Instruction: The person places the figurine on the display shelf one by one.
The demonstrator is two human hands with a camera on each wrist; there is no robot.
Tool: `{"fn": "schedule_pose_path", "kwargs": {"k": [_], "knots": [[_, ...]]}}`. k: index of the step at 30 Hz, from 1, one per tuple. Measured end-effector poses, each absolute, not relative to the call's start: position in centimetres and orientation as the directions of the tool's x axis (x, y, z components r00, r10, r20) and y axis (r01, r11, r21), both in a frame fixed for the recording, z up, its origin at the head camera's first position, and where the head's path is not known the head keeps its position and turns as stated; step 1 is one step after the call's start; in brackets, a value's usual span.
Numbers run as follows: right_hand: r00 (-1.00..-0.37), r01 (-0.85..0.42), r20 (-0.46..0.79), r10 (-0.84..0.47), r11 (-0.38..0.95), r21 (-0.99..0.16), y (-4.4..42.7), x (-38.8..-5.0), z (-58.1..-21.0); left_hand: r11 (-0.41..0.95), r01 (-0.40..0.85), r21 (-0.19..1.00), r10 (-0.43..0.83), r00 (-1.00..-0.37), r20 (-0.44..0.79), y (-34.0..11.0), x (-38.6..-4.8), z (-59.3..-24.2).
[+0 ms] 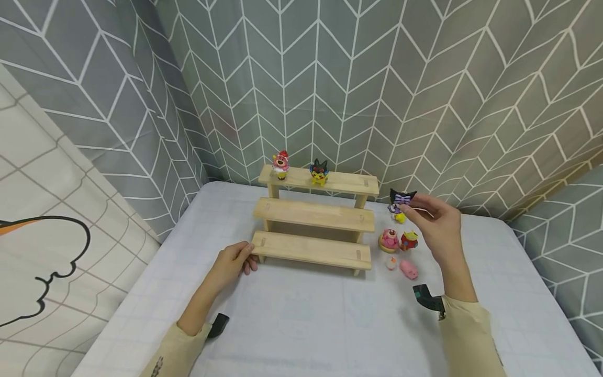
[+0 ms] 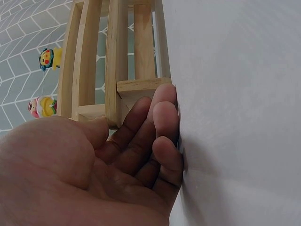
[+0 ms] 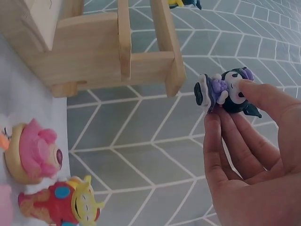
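Observation:
My left hand (image 1: 234,262) grips the left end of the lowest step of a three-tier wooden display stand (image 1: 311,250). In the left wrist view, the thumb presses the step's edge (image 2: 112,70) and the fingers curl beneath it. To the right of the stand, my right hand (image 1: 435,225) holds up a black-and-purple figurine (image 3: 228,90), pinched between thumb and fingers. Two figurines stand on the top step: a pink bear in a red hat (image 1: 281,165) and a yellow one with a dark pointed hood (image 1: 319,173).
Below my right hand, several toys sit on the white-covered table (image 1: 301,324): a pink bear on a round base (image 1: 389,241), a red-clothed figurine (image 1: 409,241), a small white-and-orange piece (image 1: 391,263) and a pink piece (image 1: 408,269). Something yellow (image 1: 400,218) shows under the held figurine. A patterned curtain (image 1: 330,94) hangs behind.

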State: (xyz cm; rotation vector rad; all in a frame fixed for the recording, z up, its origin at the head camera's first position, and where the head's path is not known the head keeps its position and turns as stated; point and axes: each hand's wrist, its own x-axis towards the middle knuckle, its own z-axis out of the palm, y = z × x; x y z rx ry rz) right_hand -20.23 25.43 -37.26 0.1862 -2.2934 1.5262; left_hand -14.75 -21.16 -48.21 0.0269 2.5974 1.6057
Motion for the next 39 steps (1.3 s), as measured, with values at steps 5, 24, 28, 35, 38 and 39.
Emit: {"fn": "schedule_pose_path", "kwargs": {"k": [5, 24, 28, 35, 38, 39], "knots": [[-0.913, -0.337, 0.398, 0.087, 0.387, -0.858, 24.6, -20.6, -37.0, 0.450, -0.027, 0.893, 0.061, -0.996, -0.061, -21.0, -14.7, -48.2], [-0.906, -0.391, 0.422, 0.036, 0.311, -0.866, 21.4, -23.0, -36.0, 0.454, -0.018, 0.891, 0.049, -0.998, -0.045, -21.0, -14.5, -48.1], [-0.897, -0.415, 0.440, 0.037, 0.268, -0.869, 20.7, -23.6, -35.9, 0.456, -0.016, 0.890, 0.050, -0.998, -0.044, -21.1, -14.7, -48.1], [-0.891, -0.435, 0.454, 0.021, 0.250, -0.865, 19.6, -24.6, -35.9, 0.454, -0.012, 0.891, 0.054, -0.998, -0.041, -21.1, -14.7, -48.1], [-0.888, -0.441, 0.460, 0.017, 0.262, -0.859, 19.3, -25.0, -36.1, 0.453, -0.017, 0.891, 0.052, -0.998, -0.046, -21.1, -14.6, -48.1], [-0.888, -0.439, 0.459, 0.017, 0.261, -0.859, 19.2, -25.1, -36.2, 0.453, -0.018, 0.891, 0.052, -0.998, -0.047, -21.0, -14.6, -48.1]]}}
